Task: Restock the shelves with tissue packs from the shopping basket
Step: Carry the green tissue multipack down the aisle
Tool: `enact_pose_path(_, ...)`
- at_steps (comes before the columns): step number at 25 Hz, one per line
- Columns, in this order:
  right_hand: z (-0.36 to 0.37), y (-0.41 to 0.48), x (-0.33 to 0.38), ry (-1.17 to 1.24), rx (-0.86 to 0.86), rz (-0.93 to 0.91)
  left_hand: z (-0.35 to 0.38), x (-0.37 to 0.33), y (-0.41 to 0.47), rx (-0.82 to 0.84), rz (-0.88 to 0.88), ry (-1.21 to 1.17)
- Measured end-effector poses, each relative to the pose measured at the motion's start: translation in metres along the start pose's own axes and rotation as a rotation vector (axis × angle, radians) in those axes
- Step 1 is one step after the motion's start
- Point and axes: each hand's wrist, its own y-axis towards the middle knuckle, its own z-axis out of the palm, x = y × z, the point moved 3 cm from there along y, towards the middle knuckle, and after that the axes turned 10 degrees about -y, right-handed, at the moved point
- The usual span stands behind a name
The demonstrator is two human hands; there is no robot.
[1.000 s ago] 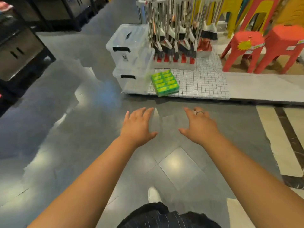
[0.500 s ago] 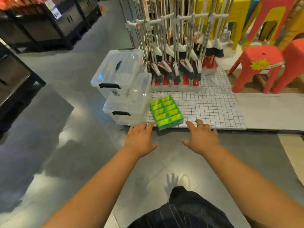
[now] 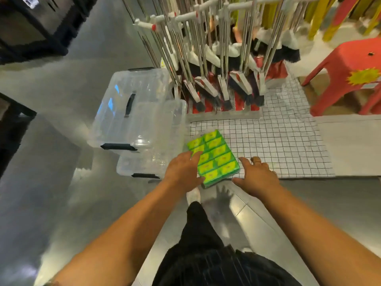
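Observation:
A green and yellow multipack of tissue packs (image 3: 216, 156) lies flat on a low white platform covered with a black wire grid (image 3: 284, 145), at its front left corner. My left hand (image 3: 183, 172) reaches over the pack's left edge with fingers spread, its fingertips overlapping the pack. My right hand (image 3: 256, 176) hovers just right of the pack, fingers spread, with a ring on one finger. Neither hand holds anything. No shopping basket or shelf is in view.
Two stacked clear plastic storage boxes (image 3: 136, 122) stand left of the pack. A rack of brooms (image 3: 218, 65) rises behind it. Red plastic stools (image 3: 346, 77) stand at the right. Dark shelving units (image 3: 31, 27) line the far left across a grey tiled floor.
I have stepped closer to the platform. Both hands have moved forward, from short of the pack to either side of it, the left now over its edge.

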Motion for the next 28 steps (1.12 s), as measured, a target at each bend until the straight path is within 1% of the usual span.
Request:
enact_pose_path(3, 0.021, 0.078, 0.008, 0.160, 0.078, 0.140, 0.006, 0.029, 0.101, 0.150, 0.044, 0.042)
enact_pose_path(7, 0.071, 0.175, 0.021, 0.564, 0.171, 0.407, 0.040, 0.074, 0.228, 0.305, -0.065, -0.220)
enact_pose_path(8, 0.087, 0.199, 0.021, 0.649, 0.193, 0.470, 0.056, 0.083, 0.259, 0.340, -0.063, -0.218)
enact_pose_path(10, 0.126, 0.249, 0.017, 0.773, 0.224, 0.576, 0.097, 0.107, 0.319, 0.417, -0.035, -0.139)
enact_pose_path(11, 0.141, 0.265, 0.014, 0.826, 0.222, 0.618, 0.110, 0.117, 0.339, 0.425, -0.031, -0.093)
enact_pose_path(13, 0.196, 0.317, -0.002, 0.909, 0.216, 0.719, 0.164, 0.138, 0.399, 0.435, -0.013, -0.005)
enact_pose_path(15, 0.244, 0.359, -0.016, 0.973, 0.216, 0.795, 0.212, 0.156, 0.440, 0.461, 0.013, 0.061)
enact_pose_path(17, 0.293, 0.397, -0.032, 1.000, 0.219, 0.858, 0.262, 0.171, 0.480, 0.463, 0.022, 0.068)
enact_pose_path(20, 0.358, 0.422, -0.053, 1.071, 0.219, 0.994, 0.315, 0.193, 0.529, 0.423, 0.019, 0.040)
enact_pose_path(22, 0.397, 0.428, -0.060, 1.218, 0.212, 1.075, 0.334, 0.205, 0.558, 0.404, -0.011, -0.024)
enact_pose_path(25, 0.434, 0.430, -0.058, 1.460, 0.225, 1.121, 0.355, 0.215, 0.593, 0.442, -0.117, -0.203)
enact_pose_path(28, 0.444, 0.442, -0.050, 1.746, 0.228, 1.095, 0.373, 0.220, 0.606, 0.466, -0.209, -0.338)
